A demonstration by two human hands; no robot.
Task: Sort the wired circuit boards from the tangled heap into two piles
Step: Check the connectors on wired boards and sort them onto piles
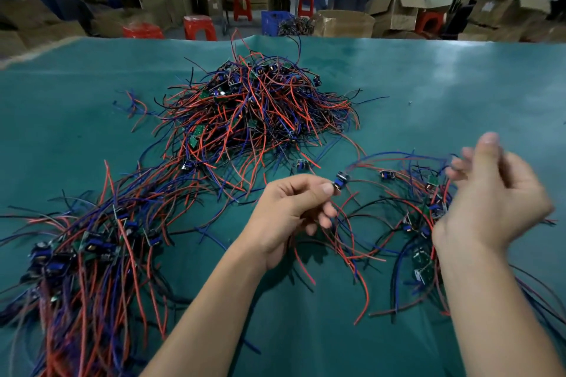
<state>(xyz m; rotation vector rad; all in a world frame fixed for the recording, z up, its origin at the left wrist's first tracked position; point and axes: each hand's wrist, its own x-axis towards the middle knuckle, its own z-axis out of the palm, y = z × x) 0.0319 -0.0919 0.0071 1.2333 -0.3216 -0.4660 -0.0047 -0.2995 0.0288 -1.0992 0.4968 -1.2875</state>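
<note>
Head: left hand (288, 211) pinches board (340, 182); right hand (493, 193) raised, blurred.

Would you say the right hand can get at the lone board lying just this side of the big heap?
Probably yes. The right hand is raised, blurred and seems to hold nothing, and bare mat lies between it and the lone board. The left hand, pinching another board, sits closer.

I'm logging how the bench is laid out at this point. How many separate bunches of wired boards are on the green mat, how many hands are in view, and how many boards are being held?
Bunches of wired boards: 3 (far heap, left pile, right pile)
Hands: 2 (left hand, right hand)
Held boards: 1 (board, pinched by the left hand)
Total: 6
</note>
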